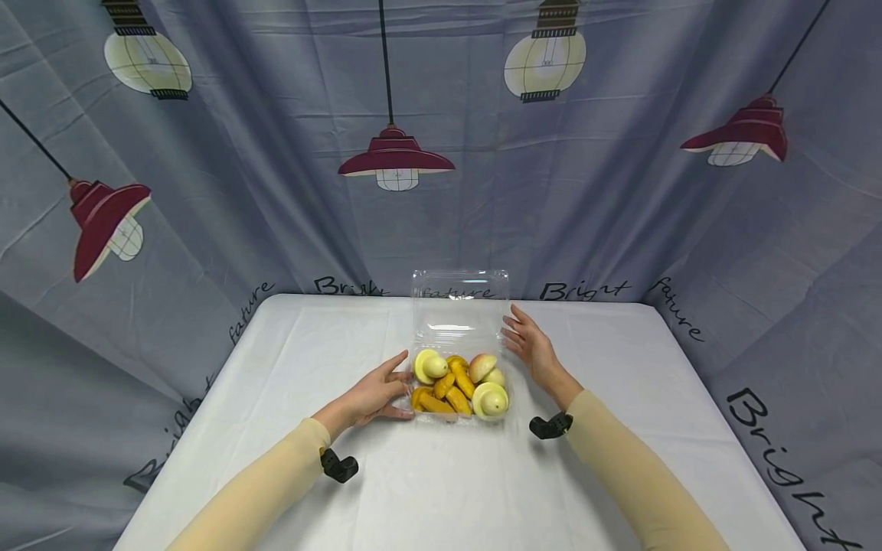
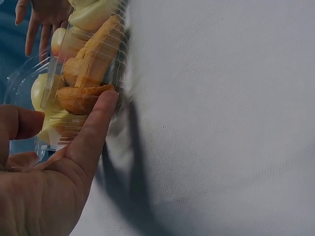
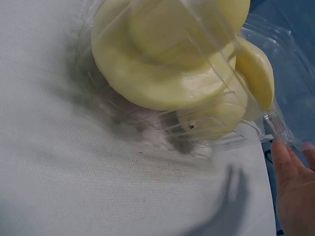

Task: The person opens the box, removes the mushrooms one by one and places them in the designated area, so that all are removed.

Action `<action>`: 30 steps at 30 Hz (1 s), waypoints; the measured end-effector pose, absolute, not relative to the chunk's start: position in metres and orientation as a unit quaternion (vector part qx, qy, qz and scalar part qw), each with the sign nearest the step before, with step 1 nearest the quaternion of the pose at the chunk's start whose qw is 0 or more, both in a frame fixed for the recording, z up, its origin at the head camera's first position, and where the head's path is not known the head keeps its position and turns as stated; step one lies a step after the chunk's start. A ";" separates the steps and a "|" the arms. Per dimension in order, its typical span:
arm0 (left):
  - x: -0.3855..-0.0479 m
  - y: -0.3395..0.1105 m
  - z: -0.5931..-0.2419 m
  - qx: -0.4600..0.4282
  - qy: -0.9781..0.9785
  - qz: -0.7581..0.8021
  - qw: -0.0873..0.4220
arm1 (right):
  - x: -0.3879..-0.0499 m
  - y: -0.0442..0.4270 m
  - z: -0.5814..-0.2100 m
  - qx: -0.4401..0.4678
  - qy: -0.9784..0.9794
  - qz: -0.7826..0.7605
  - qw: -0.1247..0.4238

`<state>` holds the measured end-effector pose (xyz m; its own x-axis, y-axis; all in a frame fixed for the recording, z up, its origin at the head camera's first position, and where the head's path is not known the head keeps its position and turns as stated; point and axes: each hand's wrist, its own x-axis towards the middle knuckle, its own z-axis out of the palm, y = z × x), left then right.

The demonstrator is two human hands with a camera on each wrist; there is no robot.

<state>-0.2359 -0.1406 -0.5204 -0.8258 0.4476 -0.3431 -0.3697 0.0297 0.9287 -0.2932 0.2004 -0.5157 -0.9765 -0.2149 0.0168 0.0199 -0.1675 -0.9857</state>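
Observation:
A clear plastic clamshell box (image 1: 460,417) sits on the table, its transparent lid (image 1: 460,329) raised at the back. Inside lie several orange-brown mushroom-shaped pieces (image 1: 457,399), pale yellow mushroom-shaped pieces (image 1: 491,402) and a red-tinged yellow piece (image 1: 482,367). My left hand (image 1: 375,392) is at the box's left side with fingers spread. In the left wrist view its thumb (image 2: 96,128) lies against the box wall. On the far right side, my right hand (image 1: 536,348) has its fingers extended at the lid's edge. Its fingertips (image 3: 280,150) are by the hinge corner in the right wrist view; firm contact is unclear.
A white cloth covers the table (image 1: 331,337), and its far edge lies just behind the box. Behind the table hangs a grey-blue curtain (image 1: 276,191) printed with lamps and lettering. Each wrist carries a small black device (image 1: 339,465).

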 end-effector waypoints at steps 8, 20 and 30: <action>-0.234 -0.140 -0.520 0.036 0.666 0.685 0.292 | -0.293 0.200 -0.518 -0.045 0.617 -0.780 0.097; -0.237 -0.140 -0.522 0.033 0.656 0.693 0.297 | -0.294 0.200 -0.522 -0.012 0.593 -0.796 0.116; -0.236 -0.141 -0.522 0.026 0.649 0.699 0.300 | -0.295 0.201 -0.528 0.001 0.592 -0.796 0.124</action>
